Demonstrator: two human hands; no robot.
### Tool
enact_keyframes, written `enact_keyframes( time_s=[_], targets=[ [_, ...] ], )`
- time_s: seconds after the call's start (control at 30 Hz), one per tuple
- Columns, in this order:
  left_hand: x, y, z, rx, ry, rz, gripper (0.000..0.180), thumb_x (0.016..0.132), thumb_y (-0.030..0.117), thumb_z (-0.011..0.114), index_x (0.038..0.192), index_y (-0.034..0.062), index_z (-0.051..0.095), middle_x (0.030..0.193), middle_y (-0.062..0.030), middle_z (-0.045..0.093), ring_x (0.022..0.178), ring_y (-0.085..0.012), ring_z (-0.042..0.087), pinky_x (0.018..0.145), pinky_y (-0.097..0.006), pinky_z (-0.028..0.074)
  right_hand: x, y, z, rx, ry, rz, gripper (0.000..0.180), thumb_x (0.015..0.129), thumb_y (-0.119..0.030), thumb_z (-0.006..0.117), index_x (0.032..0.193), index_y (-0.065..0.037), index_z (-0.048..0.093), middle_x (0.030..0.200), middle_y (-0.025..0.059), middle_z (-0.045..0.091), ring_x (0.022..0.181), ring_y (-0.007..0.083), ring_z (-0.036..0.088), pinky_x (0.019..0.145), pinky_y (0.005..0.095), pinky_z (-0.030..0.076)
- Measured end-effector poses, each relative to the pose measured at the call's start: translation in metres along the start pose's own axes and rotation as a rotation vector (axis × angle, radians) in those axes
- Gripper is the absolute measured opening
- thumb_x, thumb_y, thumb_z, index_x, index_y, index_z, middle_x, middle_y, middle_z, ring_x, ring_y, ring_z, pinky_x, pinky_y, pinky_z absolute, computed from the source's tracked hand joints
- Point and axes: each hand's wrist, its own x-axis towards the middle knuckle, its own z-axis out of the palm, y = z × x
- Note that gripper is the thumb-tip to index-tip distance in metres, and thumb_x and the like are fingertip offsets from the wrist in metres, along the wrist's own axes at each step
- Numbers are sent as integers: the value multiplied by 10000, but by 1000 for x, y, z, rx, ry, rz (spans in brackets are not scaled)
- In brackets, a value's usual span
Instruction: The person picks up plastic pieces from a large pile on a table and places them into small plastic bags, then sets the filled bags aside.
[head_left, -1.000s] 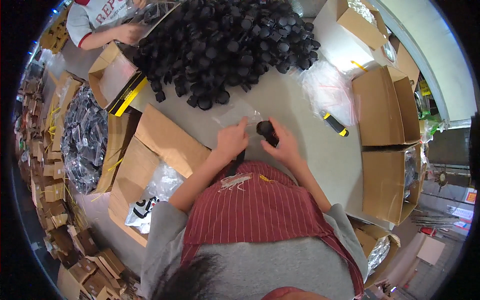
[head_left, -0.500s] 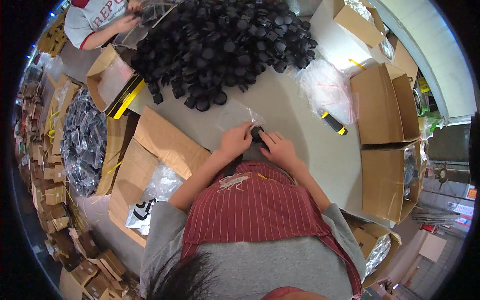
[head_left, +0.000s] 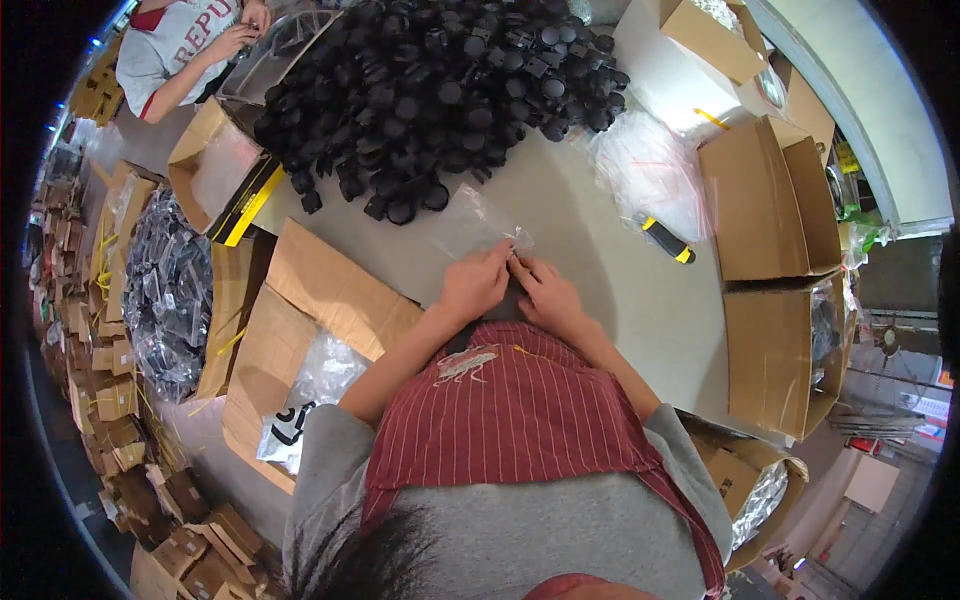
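My left hand [head_left: 476, 278] is closed, its fingertips pinching the near edge of a clear plastic bag [head_left: 468, 218] that lies flat on the grey table beyond it. Against those fingertips press the bent fingers of my right hand [head_left: 551, 291], closed too; what they grip is hidden. A dark patch shows between the two hands, too covered to name. Ahead of the bag rises a large heap of small black plastic parts [head_left: 400, 110] with round caps.
To the right lie a pile of clear bags [head_left: 655, 170] and a black-and-yellow box cutter [head_left: 668, 241], near open cardboard boxes [head_left: 755, 215]. An opened carton [head_left: 330, 285] sits at the left, beside a box of bagged parts [head_left: 168, 290]. Another person's hand [head_left: 235, 42] works at far left.
My fingertips have come together at the bag's edge. The round black part seen between my hands earlier is now out of sight. The other person's arms have shifted left.
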Motion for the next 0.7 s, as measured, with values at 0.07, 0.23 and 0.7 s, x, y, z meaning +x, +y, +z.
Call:
enact_keyframes(
  time_s=[0.07,0.23,0.7],
  targets=[
    [5,10,-9,69,-97,50,443,867,135,622,1305,91,572,746,-140,661,621,-328,644,543,-439,506,-3,10,14,127,96,55,630,810,-138,673,1404,-91,469,1215,127,608,1027,332,620,822,413,544],
    [-9,-1,10,-16,-87,31,548,846,168,616,1370,55,500,647,-128,631,547,-323,619,490,-459,482,14,-3,-3,391,94,431,444,831,-139,689,1244,-51,553,1111,159,654,914,302,669,802,376,541],
    [-7,3,-4,-30,-214,3,672,819,114,617,1450,81,389,714,-144,646,597,-344,634,521,-450,498,24,23,9,1448,24,733,196,842,26,656,1026,19,591,877,112,668,822,222,688,692,323,595]
  ],
)
